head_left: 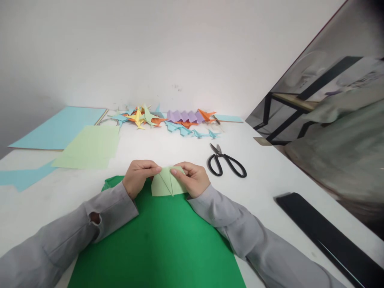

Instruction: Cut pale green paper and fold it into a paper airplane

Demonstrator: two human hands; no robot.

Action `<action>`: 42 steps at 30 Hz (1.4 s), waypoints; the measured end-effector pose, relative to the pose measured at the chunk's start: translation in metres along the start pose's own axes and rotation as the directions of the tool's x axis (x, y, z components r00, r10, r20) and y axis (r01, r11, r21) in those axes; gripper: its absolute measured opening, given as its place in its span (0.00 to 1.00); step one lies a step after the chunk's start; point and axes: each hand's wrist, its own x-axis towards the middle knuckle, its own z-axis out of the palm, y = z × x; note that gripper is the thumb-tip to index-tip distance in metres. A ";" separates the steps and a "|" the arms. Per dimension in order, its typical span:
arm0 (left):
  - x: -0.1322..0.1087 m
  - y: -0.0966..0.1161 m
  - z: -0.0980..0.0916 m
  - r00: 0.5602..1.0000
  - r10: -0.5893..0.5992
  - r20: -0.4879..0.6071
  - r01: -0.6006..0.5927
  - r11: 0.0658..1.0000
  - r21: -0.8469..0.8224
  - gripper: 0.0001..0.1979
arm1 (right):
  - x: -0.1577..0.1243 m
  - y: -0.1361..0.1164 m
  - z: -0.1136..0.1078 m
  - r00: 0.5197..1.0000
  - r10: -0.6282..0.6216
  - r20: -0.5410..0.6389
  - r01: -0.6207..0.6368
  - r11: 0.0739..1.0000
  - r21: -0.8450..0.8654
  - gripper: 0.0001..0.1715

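A small folded sheet of light green paper [163, 186] is held between both hands, with creases running down to a point on its lower edge. My left hand [139, 176] pinches its upper left corner between thumb and fingers. On the upper right side, my right hand [193, 178] grips it, the thumb pressed flat on the front. Beneath the hands lies a dark green sheet [159, 240]. The fingers behind the paper are partly hidden.
Black-handled scissors [227, 161] lie to the right, with a long black object [327, 236] nearer the front. Pale green sheets [88, 146] and blue card [57, 128] are at the left. Folded paper figures [147, 117] and a purple pleated strip [184, 116] line the wall.
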 end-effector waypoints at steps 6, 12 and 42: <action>0.000 0.002 0.001 0.997 0.075 -0.008 -0.074 0.994 0.083 0.10 | 0.001 -0.005 0.000 1.000 -0.004 -0.005 0.004 1.000 -0.002 0.17; 0.000 0.003 0.007 0.998 0.043 0.037 -0.046 0.996 0.079 0.08 | 0.000 -0.004 0.002 0.998 0.041 0.046 -0.043 0.998 0.041 0.16; 0.042 0.013 0.025 0.987 -0.056 -0.154 0.037 0.991 -0.126 0.14 | 0.040 -0.005 0.002 0.961 0.260 0.096 -0.274 0.944 0.182 0.22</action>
